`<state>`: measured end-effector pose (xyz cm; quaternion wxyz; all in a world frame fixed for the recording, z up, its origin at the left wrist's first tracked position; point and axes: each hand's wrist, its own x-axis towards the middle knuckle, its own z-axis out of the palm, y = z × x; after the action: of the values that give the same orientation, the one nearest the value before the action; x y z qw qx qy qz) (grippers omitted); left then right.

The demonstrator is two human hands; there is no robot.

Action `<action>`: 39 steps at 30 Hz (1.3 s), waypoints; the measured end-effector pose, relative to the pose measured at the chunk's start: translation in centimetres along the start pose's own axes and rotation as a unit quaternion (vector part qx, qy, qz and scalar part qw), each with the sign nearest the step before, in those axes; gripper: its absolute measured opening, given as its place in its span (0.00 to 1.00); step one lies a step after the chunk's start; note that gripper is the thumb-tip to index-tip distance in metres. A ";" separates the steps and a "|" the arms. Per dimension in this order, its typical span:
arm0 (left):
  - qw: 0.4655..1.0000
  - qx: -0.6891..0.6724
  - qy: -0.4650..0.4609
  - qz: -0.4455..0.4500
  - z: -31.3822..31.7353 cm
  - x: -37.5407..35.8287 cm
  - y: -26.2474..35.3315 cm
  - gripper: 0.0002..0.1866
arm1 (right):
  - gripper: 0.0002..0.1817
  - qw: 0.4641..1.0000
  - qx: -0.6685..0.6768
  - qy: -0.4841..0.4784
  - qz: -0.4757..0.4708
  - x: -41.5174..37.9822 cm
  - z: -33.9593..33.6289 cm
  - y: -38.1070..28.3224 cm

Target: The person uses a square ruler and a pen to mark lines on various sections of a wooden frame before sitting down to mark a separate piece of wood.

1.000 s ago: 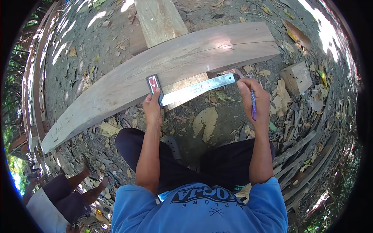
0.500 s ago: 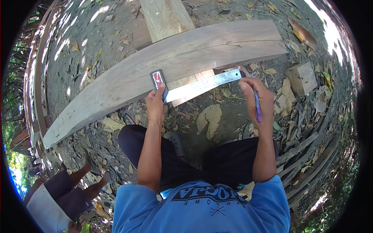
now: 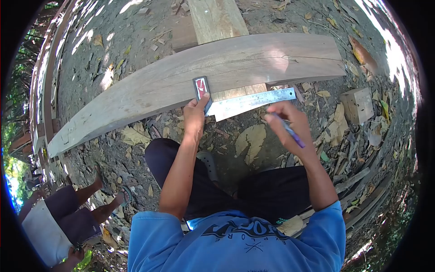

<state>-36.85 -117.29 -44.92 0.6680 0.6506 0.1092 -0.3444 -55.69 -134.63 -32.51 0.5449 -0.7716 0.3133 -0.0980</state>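
Note:
A large curved wooden plank (image 3: 158, 90) with a long crack along its grain lies across the view in front of me. My left hand (image 3: 195, 119) is closed around the dark handle of a try square (image 3: 253, 100), thumb on its red-and-white label, with the handle against the plank's near part. The square's metal blade points right, beside the plank's near edge. My right hand (image 3: 293, 126) is just below the blade's right end, apart from it, closed on a purple pen (image 3: 297, 139). The pen's tip is hidden by the fingers.
A light board (image 3: 219, 20) runs away beyond the plank. At the right stands a wooden block (image 3: 357, 105), with several offcut strips (image 3: 362, 190) behind my right arm. Dry leaves (image 3: 250, 144) litter the dirt. Another person (image 3: 63, 222) is at lower left.
My right hand has drawn back from the blade's end, moving left and toward me with the pen. The view has shifted slightly; my left hand still holds the square on the plank.

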 end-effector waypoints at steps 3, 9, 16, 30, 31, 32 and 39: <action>1.000 0.009 -0.012 0.014 0.1 -0.1 0.0 0.12 | 0.13 0.983 0.002 -0.114 -0.143 1.0 2.8 2.0; 0.999 -0.011 0.000 0.036 0.4 -0.1 -0.6 0.12 | 0.11 0.973 0.022 -0.211 -0.088 3.7 7.5 2.8; 0.999 0.000 0.011 0.037 0.4 -0.2 -0.8 0.12 | 0.10 0.963 0.032 -0.184 -0.193 4.5 9.7 5.5; 0.998 -0.045 -0.008 0.043 0.6 -0.4 -1.2 0.13 | 0.11 0.927 -0.065 -0.111 -0.352 5.5 9.0 4.9; 0.997 -0.047 -0.012 0.054 0.5 -0.4 -1.3 0.13 | 0.10 0.927 -0.064 -0.109 -0.352 5.5 8.8 5.0; 0.997 -0.048 -0.015 0.066 0.5 -0.3 -1.4 0.13 | 0.08 0.927 -0.061 -0.107 -0.353 5.6 8.6 5.1; 0.997 -0.017 0.017 0.068 0.7 -0.5 -1.2 0.13 | 0.08 0.940 -0.109 -0.135 -0.294 5.9 2.1 7.3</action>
<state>-38.16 -117.65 -45.54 0.6986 0.6511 0.0821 -0.2851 -52.81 -137.99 -41.03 0.4417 -0.8899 0.0043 -0.1141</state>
